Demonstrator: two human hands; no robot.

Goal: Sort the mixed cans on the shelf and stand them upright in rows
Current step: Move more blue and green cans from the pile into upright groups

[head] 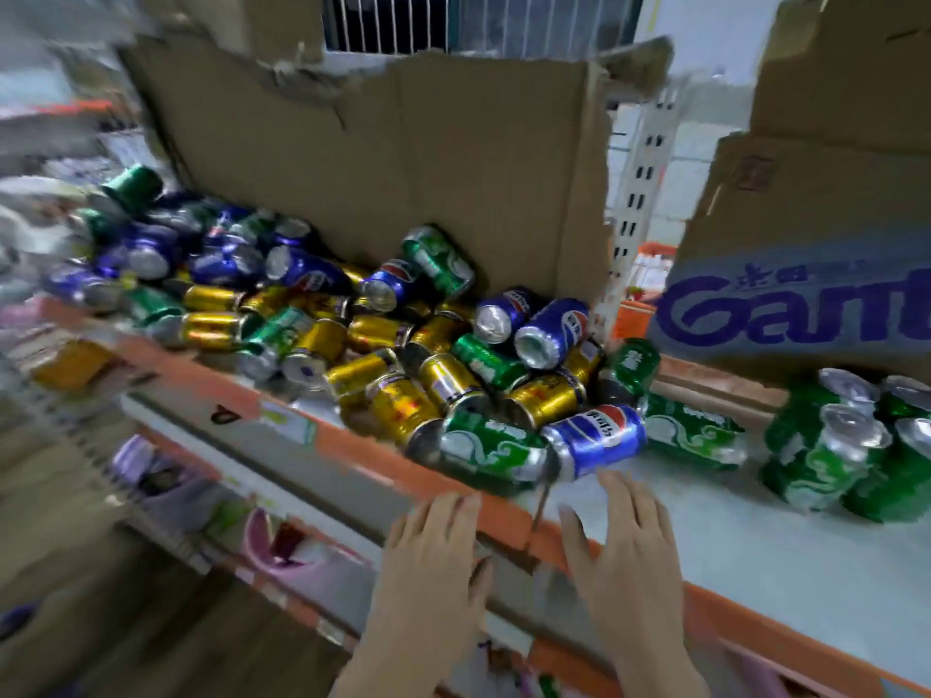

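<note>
A jumbled pile of cans lies on its sides on the shelf [755,541]: gold cans [403,405], blue Pepsi cans [597,438] and green cans [491,453]. At the right, several green cans [826,450] stand upright in a group. My left hand [433,551] is open, fingers spread, at the shelf's orange front edge just below a lying green can. My right hand [622,541] is open too, over the pale shelf surface just below the nearest blue can. Neither hand touches a can.
A torn cardboard sheet [403,168] stands behind the pile. A cardboard box with blue lettering [806,304] sits at the back right. A white slotted upright [640,193] rises between them. Lower shelves with goods [282,541] show at the left. The picture is blurred.
</note>
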